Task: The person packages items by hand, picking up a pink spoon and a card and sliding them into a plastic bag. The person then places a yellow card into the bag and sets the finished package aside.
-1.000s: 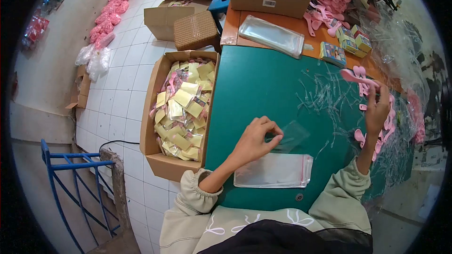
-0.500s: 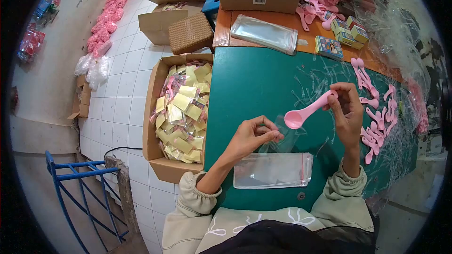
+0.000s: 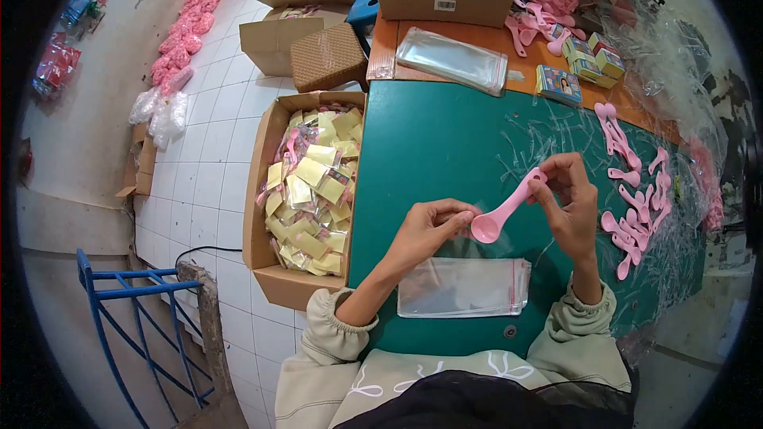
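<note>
With the right hand point(image 3: 571, 200) closed on the handle end, held a pink spoon point(image 3: 511, 208) over the green table point(image 3: 429, 139), its bowl beside the left hand point(image 3: 429, 230), pinched on a thin clear bag point(image 3: 497, 249). Had a stack of clear bags point(image 3: 457, 289) lying nearest the body, a cardboard box point(image 3: 296, 291) of packets beyond the table's left edge, and loose pink spoons point(image 3: 635, 226) to the right. Farther back, kept another bag stack point(image 3: 451, 62) and small card packs point(image 3: 558, 86) on the orange tabletop point(image 3: 385, 41).

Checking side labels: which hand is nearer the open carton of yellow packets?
Left. The left hand is over the green table, to the carton's right; the right hand, holding a pink spoon, is farther right, beyond the left hand.
</note>
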{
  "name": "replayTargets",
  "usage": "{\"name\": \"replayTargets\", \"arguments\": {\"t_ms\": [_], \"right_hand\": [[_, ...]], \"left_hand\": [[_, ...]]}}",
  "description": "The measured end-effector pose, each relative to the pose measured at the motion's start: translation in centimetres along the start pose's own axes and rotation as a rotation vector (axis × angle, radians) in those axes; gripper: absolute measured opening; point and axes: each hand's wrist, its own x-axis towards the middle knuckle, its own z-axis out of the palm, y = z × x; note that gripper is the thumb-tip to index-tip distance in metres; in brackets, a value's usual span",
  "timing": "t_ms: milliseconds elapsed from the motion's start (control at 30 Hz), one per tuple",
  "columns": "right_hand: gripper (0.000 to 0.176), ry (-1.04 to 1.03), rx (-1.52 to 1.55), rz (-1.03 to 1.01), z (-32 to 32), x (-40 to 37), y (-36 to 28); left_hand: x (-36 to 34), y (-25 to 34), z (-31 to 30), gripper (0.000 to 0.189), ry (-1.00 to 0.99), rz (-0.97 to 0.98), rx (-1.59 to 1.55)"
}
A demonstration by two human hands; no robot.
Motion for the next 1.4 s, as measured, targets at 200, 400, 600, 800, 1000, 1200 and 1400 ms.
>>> {"name": "replayTargets", "arguments": {"t_ms": [200,400,600,800,1000,1200,1400], "right_hand": [[0.017,0.085,-0.055,-0.063,0.5,-0.5,-0.6],[0.015,0.203,-0.038,-0.068,0.6,-0.5,-1.0],[0.014,0.164,-0.164,-0.010,0.4,-0.3,-0.8],[0.014,0.208,-0.207,-0.026,-0.4,0.0,-1.0],[0.015,0.183,-0.097,-0.059,-0.4,-0.2,-0.9],[0.015,0.157,-0.050,-0.077,-0.1,-0.4,-0.7],[0.016,0.090,-0.049,-0.084,0.2,-0.5,-1.1]], "left_hand": [[0.0,-0.7,0.4,0.022,0.086,0.047,-0.076],[-0.2,-0.3,1.1,0.022,0.181,0.061,-0.094],[0.0,-0.4,0.9,0.023,0.124,0.031,-0.054],[-0.2,0.1,0.5,0.028,-0.062,0.062,-0.161],[-0.3,0.3,0.3,0.036,-0.026,0.045,-0.174],[-0.3,0.5,0.1,0.038,-0.007,0.016,-0.072],[0.0,0.0,0.2,0.037,-0.005,0.051,-0.154]]}}
